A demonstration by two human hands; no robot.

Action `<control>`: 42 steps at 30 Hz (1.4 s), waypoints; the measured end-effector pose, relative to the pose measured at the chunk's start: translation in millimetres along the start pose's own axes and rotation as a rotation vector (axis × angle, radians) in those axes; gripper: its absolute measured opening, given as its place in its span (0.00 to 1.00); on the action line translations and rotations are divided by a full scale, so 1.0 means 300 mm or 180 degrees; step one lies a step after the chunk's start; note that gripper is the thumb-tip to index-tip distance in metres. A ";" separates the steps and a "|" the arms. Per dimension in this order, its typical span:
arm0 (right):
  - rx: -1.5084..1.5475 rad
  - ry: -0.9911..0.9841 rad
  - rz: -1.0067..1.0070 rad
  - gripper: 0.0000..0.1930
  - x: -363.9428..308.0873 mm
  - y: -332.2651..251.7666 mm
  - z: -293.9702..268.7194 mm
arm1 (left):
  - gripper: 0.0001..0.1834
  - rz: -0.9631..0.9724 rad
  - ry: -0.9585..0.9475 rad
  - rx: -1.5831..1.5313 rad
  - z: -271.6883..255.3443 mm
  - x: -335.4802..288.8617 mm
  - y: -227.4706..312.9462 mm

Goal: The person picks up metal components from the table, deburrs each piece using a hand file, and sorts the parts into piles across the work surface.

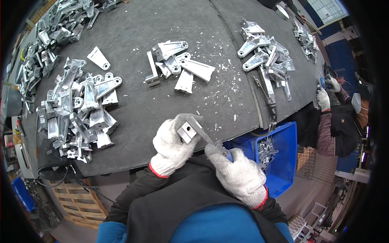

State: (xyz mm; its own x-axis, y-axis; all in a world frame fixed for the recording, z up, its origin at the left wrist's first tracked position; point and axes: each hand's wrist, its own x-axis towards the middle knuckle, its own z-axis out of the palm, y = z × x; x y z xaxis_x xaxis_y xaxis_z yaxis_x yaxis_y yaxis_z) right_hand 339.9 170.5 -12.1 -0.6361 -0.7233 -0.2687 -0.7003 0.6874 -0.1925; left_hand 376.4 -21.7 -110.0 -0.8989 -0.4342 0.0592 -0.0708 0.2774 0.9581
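Note:
Both hands wear white knit gloves with red cuffs. My left hand (175,139), near the table's front edge, is closed around a silver metal bracket (187,132), whose square end with a dark hole faces up. My right hand (237,172) grips the blue handle of a flat metal file (201,133). The file's grey blade lies against the bracket's edge, slanting up and left from my right fingers. My left fingers cover most of the bracket. Beyond my hands lies a small group of similar brackets (197,69) on the dark table.
A big pile of brackets (65,106) covers the left of the table (133,121); more brackets (263,52) lie at the right beside black-handled pliers (265,92). Pale shavings dot the surface. A blue bin (285,162) with metal parts stands below the right edge. A gloved co-worker (342,121) sits farther right.

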 end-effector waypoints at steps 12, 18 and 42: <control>-0.0191 0.0011 0.0221 0.31 0.017 -0.009 -0.007 | 0.21 -0.0179 0.0060 0.0459 0.013 0.007 -0.017; -0.0132 0.0290 0.0203 0.32 0.013 -0.004 0.014 | 0.23 -0.0189 0.0038 0.0263 0.018 0.006 -0.041; 0.3782 -0.1014 -0.0798 0.41 -0.038 0.145 0.132 | 0.17 -0.0786 0.0152 -0.1228 0.001 -0.019 -0.001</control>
State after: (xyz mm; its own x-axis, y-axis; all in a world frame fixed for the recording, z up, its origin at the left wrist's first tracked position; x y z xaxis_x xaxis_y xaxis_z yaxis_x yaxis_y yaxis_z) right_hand 329.6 211.1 -54.9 -0.3054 -0.9084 -0.2855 0.0391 0.2876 -0.9570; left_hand 381.6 -19.1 -110.8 -0.8538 -0.4886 -0.1797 -0.1060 -0.1747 0.9789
